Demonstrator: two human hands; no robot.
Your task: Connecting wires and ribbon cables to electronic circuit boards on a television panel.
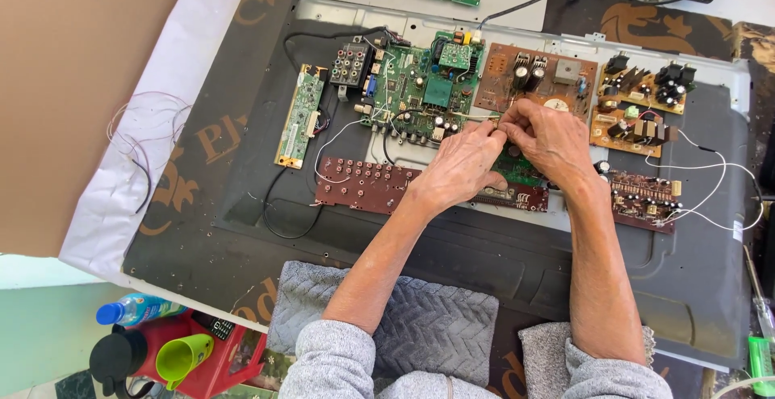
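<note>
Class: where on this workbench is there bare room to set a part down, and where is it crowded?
Free: the dark panel below the long red-brown circuit board, and left of the narrow green board. Crowded: the circuit boards round the left hand and right hand.

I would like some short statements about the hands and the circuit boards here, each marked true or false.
1. Both hands meet over the boards. True: the left hand and right hand touch at the fingertips.
2. The large green board lies left of the brown board. True.
3. The green cup stands on the boards. False: it sits low, beside a blue-capped bottle.
4. The sleeves are red. False: grey.
</note>
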